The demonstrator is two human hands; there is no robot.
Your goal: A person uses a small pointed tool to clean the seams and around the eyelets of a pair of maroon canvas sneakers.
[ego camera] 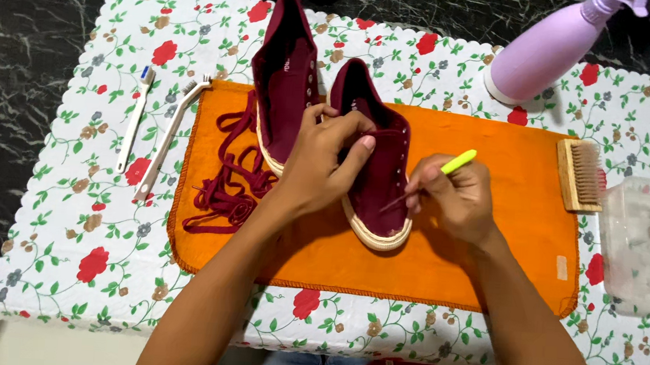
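Two maroon canvas shoes lie on an orange cloth. My left hand grips the nearer shoe over its opening, fingers curled on the upper. My right hand holds a thin tool with a yellow-green handle, its dark tip touching the shoe's side near the eyelets. The second shoe rests just left of it, laceless. Maroon laces lie in a loose heap on the cloth's left part.
A floral tablecloth covers the table. Two white brushes lie at the left. A wooden bristle brush sits at the cloth's right edge, a clear plastic container beside it. A lilac spray bottle stands at the back right.
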